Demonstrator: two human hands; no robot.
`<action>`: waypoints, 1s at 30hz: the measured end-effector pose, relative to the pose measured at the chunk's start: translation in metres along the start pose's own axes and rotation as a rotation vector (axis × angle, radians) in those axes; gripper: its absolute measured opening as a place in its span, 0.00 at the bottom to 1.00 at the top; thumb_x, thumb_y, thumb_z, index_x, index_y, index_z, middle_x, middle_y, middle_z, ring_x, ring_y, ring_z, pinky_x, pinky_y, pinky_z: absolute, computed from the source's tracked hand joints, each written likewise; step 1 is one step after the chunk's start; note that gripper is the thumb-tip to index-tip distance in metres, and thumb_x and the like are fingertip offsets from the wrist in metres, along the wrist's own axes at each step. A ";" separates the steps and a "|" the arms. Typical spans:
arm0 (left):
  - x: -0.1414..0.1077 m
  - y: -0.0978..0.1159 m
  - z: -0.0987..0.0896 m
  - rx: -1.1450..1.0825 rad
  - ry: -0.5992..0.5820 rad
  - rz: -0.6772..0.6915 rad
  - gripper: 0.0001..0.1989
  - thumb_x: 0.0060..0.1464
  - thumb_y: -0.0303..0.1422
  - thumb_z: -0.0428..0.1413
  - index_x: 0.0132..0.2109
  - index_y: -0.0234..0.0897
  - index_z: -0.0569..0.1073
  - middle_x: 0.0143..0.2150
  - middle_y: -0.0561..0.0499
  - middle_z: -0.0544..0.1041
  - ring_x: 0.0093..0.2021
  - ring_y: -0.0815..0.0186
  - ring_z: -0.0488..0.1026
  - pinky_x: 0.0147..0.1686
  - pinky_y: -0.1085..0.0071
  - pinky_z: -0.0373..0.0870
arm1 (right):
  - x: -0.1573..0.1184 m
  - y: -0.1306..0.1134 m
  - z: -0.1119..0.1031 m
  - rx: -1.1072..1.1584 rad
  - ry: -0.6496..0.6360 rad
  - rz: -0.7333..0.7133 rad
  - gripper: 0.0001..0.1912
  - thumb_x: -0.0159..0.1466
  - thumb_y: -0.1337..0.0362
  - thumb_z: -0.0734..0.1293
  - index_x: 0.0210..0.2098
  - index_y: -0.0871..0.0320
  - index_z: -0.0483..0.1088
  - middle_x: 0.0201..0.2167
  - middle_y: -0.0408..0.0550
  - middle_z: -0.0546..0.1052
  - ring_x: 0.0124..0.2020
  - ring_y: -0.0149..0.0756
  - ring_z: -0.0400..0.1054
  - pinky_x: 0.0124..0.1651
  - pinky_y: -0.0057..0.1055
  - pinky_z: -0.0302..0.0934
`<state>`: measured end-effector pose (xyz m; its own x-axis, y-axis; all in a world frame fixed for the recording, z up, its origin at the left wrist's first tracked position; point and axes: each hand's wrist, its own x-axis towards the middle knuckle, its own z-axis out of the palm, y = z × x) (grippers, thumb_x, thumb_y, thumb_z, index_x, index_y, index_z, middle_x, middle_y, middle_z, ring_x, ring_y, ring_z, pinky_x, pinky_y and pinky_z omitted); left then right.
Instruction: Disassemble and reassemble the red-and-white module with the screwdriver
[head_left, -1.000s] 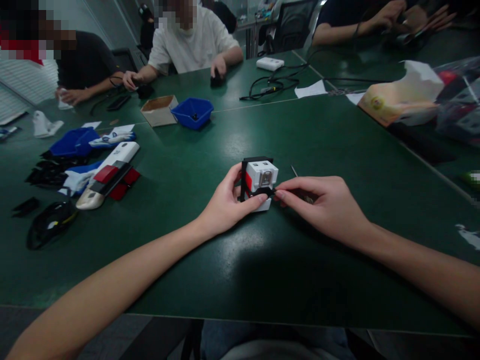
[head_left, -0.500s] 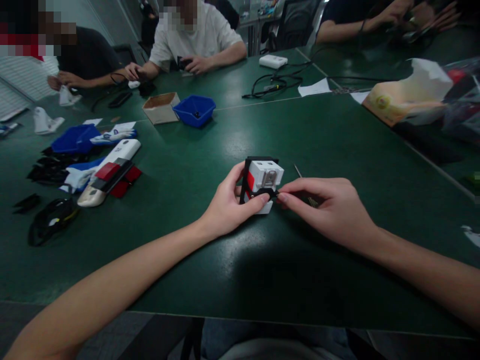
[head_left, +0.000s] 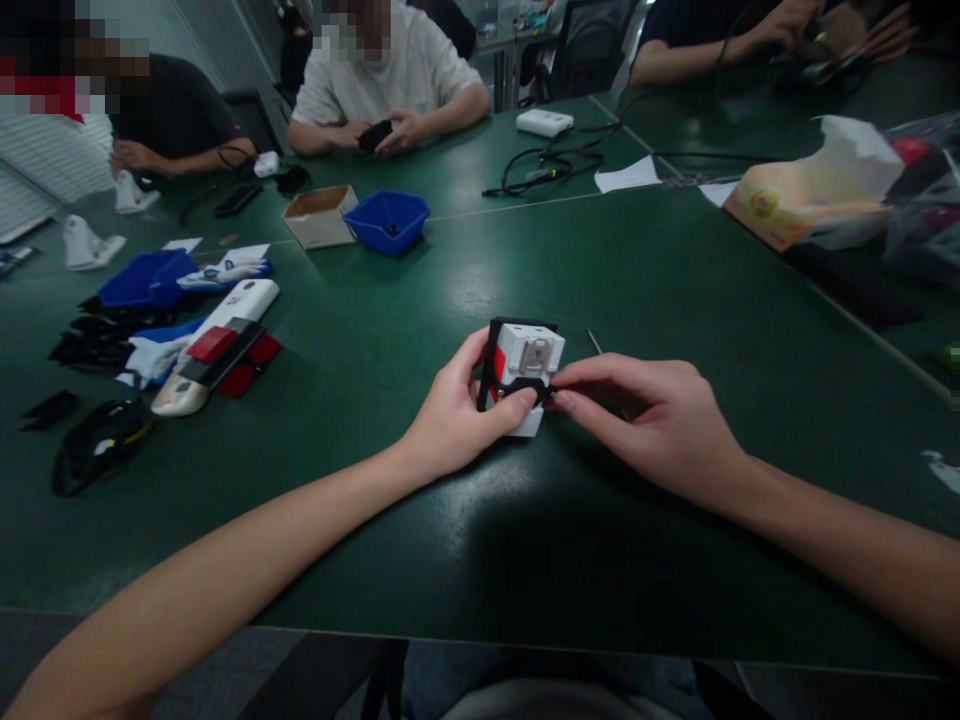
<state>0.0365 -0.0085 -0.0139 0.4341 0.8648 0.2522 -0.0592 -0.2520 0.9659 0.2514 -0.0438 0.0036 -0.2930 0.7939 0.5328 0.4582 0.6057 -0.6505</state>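
Note:
My left hand is wrapped round a white box-shaped device with a black frame and a red patch on its side. Its thumb presses a black bracket that crosses the white body. On the right, my right hand pinches thumb and forefinger together at the bracket's right end. Whatever lies between those fingertips is too small to make out. A thin metal rod lies on the green table, partly hidden behind my right hand.
A blue bin and a cardboard box stand beyond my hands. Gloves, a white handheld device and a coiled black cable lie at left. A yellowish package sits at right. Other people work across the table.
My hands keep their grip on the device, which has tilted slightly. My right fingertips have shifted a little toward it. Across the table, a person's hands have come together round a black object.

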 end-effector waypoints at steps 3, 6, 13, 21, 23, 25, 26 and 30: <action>-0.001 0.000 0.000 0.003 -0.002 -0.017 0.26 0.57 0.37 0.65 0.59 0.36 0.67 0.57 0.42 0.79 0.55 0.55 0.78 0.57 0.61 0.76 | 0.000 0.000 -0.001 -0.008 0.000 0.002 0.04 0.67 0.69 0.71 0.41 0.57 0.78 0.33 0.43 0.84 0.28 0.30 0.77 0.34 0.25 0.71; -0.001 -0.001 0.001 -0.008 0.004 -0.041 0.26 0.56 0.37 0.66 0.58 0.36 0.68 0.58 0.42 0.78 0.56 0.55 0.78 0.57 0.61 0.75 | -0.001 0.001 0.000 -0.010 -0.013 0.006 0.04 0.67 0.69 0.70 0.41 0.57 0.78 0.32 0.43 0.84 0.27 0.30 0.76 0.33 0.24 0.70; 0.002 0.001 0.001 -0.043 0.009 -0.078 0.27 0.54 0.36 0.69 0.57 0.35 0.69 0.56 0.42 0.79 0.54 0.55 0.78 0.57 0.61 0.75 | 0.004 0.001 -0.004 -0.106 -0.080 -0.044 0.05 0.70 0.66 0.68 0.43 0.57 0.77 0.34 0.46 0.84 0.29 0.33 0.77 0.33 0.27 0.68; 0.001 0.007 0.002 -0.007 0.104 -0.095 0.27 0.53 0.35 0.69 0.56 0.36 0.69 0.53 0.43 0.80 0.52 0.56 0.79 0.56 0.60 0.75 | -0.016 0.038 -0.044 -0.873 -0.323 -0.031 0.25 0.69 0.46 0.66 0.54 0.59 0.73 0.25 0.52 0.80 0.18 0.46 0.71 0.19 0.36 0.54; 0.001 0.008 0.003 0.039 0.130 -0.092 0.27 0.52 0.35 0.70 0.56 0.36 0.70 0.53 0.44 0.80 0.51 0.56 0.79 0.56 0.61 0.75 | -0.018 0.045 -0.046 -0.743 -0.382 -0.059 0.17 0.70 0.56 0.64 0.52 0.59 0.74 0.31 0.53 0.82 0.23 0.45 0.76 0.23 0.36 0.63; 0.002 0.008 0.003 0.059 0.143 -0.096 0.27 0.51 0.36 0.70 0.55 0.36 0.70 0.52 0.44 0.80 0.51 0.56 0.79 0.55 0.61 0.75 | -0.013 0.044 -0.045 -0.621 -0.389 -0.075 0.15 0.70 0.62 0.63 0.52 0.59 0.74 0.35 0.53 0.83 0.27 0.43 0.77 0.28 0.36 0.68; 0.002 0.008 0.003 0.057 0.150 -0.099 0.27 0.51 0.36 0.70 0.55 0.37 0.70 0.52 0.44 0.80 0.50 0.56 0.79 0.55 0.61 0.75 | -0.009 0.041 -0.044 -0.580 -0.362 -0.089 0.14 0.70 0.63 0.62 0.51 0.59 0.75 0.35 0.53 0.83 0.28 0.43 0.77 0.29 0.37 0.69; 0.004 0.006 0.003 0.037 0.190 -0.107 0.26 0.51 0.37 0.70 0.54 0.36 0.71 0.49 0.45 0.80 0.47 0.58 0.79 0.52 0.62 0.76 | 0.006 0.014 -0.044 -0.465 -0.174 -0.193 0.10 0.72 0.65 0.63 0.44 0.55 0.77 0.41 0.53 0.82 0.37 0.44 0.79 0.40 0.39 0.74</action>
<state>0.0403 -0.0079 -0.0074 0.2585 0.9529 0.1586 0.0128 -0.1676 0.9858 0.2926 -0.0328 0.0213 -0.5257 0.6915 0.4954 0.6944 0.6852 -0.2195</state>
